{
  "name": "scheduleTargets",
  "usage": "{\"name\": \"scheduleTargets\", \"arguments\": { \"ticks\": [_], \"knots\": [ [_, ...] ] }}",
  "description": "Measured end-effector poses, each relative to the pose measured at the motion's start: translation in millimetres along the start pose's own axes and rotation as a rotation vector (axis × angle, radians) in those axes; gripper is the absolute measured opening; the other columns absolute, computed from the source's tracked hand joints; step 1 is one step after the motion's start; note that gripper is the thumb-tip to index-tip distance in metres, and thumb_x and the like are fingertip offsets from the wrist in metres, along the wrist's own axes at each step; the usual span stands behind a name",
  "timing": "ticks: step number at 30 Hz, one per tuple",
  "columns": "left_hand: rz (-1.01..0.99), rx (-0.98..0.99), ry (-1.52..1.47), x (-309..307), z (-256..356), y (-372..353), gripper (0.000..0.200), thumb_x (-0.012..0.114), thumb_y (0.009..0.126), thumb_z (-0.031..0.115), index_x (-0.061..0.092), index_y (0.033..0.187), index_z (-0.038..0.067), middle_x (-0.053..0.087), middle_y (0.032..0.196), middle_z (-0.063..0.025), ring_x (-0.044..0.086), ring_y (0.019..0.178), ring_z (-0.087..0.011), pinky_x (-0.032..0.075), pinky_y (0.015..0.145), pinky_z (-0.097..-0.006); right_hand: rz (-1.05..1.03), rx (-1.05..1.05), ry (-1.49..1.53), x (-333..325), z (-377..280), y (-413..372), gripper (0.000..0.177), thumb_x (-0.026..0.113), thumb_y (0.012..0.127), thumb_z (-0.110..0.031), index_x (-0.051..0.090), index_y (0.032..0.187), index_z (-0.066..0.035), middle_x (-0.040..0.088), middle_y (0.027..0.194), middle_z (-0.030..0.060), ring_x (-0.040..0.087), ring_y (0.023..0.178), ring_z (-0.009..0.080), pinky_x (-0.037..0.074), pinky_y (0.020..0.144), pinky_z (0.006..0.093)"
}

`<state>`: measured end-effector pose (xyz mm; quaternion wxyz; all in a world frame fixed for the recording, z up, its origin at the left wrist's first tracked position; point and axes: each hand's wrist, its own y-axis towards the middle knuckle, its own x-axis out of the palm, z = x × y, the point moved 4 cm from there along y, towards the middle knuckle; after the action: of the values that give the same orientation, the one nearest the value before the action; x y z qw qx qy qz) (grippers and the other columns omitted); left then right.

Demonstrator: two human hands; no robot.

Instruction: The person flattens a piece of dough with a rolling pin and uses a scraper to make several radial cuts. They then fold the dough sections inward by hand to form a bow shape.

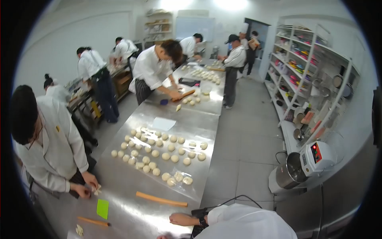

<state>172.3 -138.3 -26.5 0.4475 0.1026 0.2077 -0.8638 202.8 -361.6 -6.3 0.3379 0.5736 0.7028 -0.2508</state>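
Light-brown wooden rolling pin (161, 199): lying on the steel table, just to the far side of the right hand and nearest to it, apart from it.
Right hand (184, 219): reaching left over the near part of the table from a white sleeve (242, 221), wearing a black wristwatch (203, 221); its fingers are blurring, so whether they are open or closed cannot be told.
Left hand (163, 237): showing only as a sliver at the near edge, its state impossible to tell.
Pale round dough balls (171, 147): sitting in loose rows beyond the rolling pin, many lying under clear plastic film (181, 169); the pin is lying between them and the right hand.
Bright green flat scraper (102, 209): lying to the left, near a thin wooden stick (93, 221) and a small pale dough piece (79, 230).
Left co-worker (51, 139): bending over the table edge, fingering a pale scrap of dough (96, 190).
Farther co-worker (153, 71): pressing a brown rolling pin (184, 95) on the table, beside a black tray (189, 82).
Steel mixer bowl (291, 171): standing on the right, beyond the aisle, its contents too dim to make out.
White shelving (296, 59): holding colourful small items on the far right.
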Motion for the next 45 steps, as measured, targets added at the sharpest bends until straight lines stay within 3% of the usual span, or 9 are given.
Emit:
{"name": "scheduleTargets", "arguments": {
  "ticks": [1, 2, 4, 5, 9, 15, 21, 37, 45],
  "knots": [
    [-0.042, 0.282, 0.236, 10, -22, 19, 0.035, 0.054, 0.093, 0.028, 0.060, 0.107, -0.003, 0.061, 0.112, -0.0191, 0.056, 0.105, -0.0359, 0.041, 0.091, -0.0517, -0.019, 0.135, 0.188, 5, -3, -1, 0.021, 0.056, 0.089, -0.023, 0.056, 0.088, -0.002, 0.057, 0.093, 0.0145, 0.053, 0.086, 0.0327, 0.044, 0.077, 0.0413],
    [0.115, -0.135, -0.574, 15, 20, 27, 0.021, 0.048, 0.099, 0.021, 0.060, 0.096, 0.004, 0.061, 0.093, -0.0059, 0.058, 0.082, -0.0146, 0.050, 0.067, -0.0285, 0.058, 0.051, 0.319, -17, -22, 0, 0.023, 0.055, 0.090, -0.024, 0.057, 0.089, -0.001, 0.057, 0.095, 0.0156, 0.054, 0.089, 0.0332, 0.044, 0.078, 0.0422],
    [0.114, -0.275, -0.764, 25, 160, 31, 0.037, 0.038, 0.102, 0.039, 0.051, 0.117, 0.007, 0.059, 0.106, -0.0023, 0.057, 0.093, -0.0114, 0.050, 0.076, -0.0281, 0.129, -0.080, 0.594, -60, -49, 10, 0.023, 0.054, 0.091, -0.022, 0.060, 0.095, 0.000, 0.058, 0.098, 0.0178, 0.054, 0.092, 0.0352, 0.043, 0.082, 0.0432],
    [0.020, -0.299, -0.876, 39, 140, 44, 0.046, 0.036, 0.103, 0.041, 0.040, 0.138, 0.011, 0.046, 0.135, -0.0031, 0.050, 0.118, -0.0166, 0.047, 0.092, -0.0321, 0.165, -0.114, 0.569, -92, -70, 11, 0.025, 0.053, 0.090, -0.021, 0.061, 0.104, -0.001, 0.059, 0.106, 0.0190, 0.055, 0.099, 0.0362, 0.043, 0.088, 0.0426],
    [0.199, -0.190, -1.250, 41, 156, 87, 0.032, 0.046, 0.100, 0.023, 0.049, 0.126, 0.006, 0.058, 0.118, -0.0053, 0.057, 0.107, -0.0178, 0.048, 0.092, -0.0339, -0.013, -0.092, 0.600, -139, -60, 29, 0.036, 0.054, 0.091, -0.021, 0.057, 0.121, -0.002, 0.060, 0.112, 0.0203, 0.058, 0.104, 0.0353, 0.045, 0.090, 0.0384],
    [0.412, -0.261, -1.117, 40, 164, 123, 0.031, 0.053, 0.091, 0.002, 0.049, 0.121, 0.004, 0.059, 0.111, -0.0065, 0.058, 0.097, -0.0168, 0.048, 0.082, -0.0304, 0.158, 0.096, -0.079, -163, 35, 86, 0.022, 0.062, 0.086, -0.025, 0.057, 0.089, -0.004, 0.059, 0.088, 0.0181, 0.063, 0.075, 0.0309, 0.050, 0.064, 0.0410],
    [0.429, -0.253, -0.972, 35, 168, 177, 0.038, 0.055, 0.088, -0.001, 0.046, 0.125, 0.003, 0.054, 0.105, -0.0060, 0.056, 0.097, -0.0157, 0.046, 0.081, -0.0279, 0.217, 0.053, -0.590, -124, 79, 139, 0.022, 0.062, 0.081, -0.011, 0.049, 0.097, -0.003, 0.054, 0.093, 0.0152, 0.064, 0.071, 0.0278, 0.053, 0.055, 0.0375],
    [0.142, -0.195, -0.989, 43, 160, 300, 0.031, 0.051, 0.098, 0.013, 0.045, 0.127, 0.002, 0.054, 0.121, -0.0101, 0.056, 0.109, -0.0186, 0.048, 0.094, -0.0322, -0.006, 0.299, -0.163, -178, 110, 137, 0.013, 0.060, 0.078, -0.013, 0.059, 0.086, -0.003, 0.065, 0.082, 0.0208, 0.064, 0.070, 0.0372, 0.051, 0.061, 0.0473],
    [0.060, -0.269, -0.749, 53, 165, 328, 0.026, 0.057, 0.095, 0.013, 0.054, 0.118, 0.003, 0.064, 0.100, -0.0049, 0.062, 0.084, -0.0115, 0.051, 0.062, -0.0250, 0.099, 0.288, 0.048, -203, 98, 124, 0.018, 0.064, 0.079, -0.019, 0.054, 0.082, -0.004, 0.061, 0.072, 0.0185, 0.059, 0.068, 0.0392, 0.045, 0.058, 0.0464]
  ]
}}
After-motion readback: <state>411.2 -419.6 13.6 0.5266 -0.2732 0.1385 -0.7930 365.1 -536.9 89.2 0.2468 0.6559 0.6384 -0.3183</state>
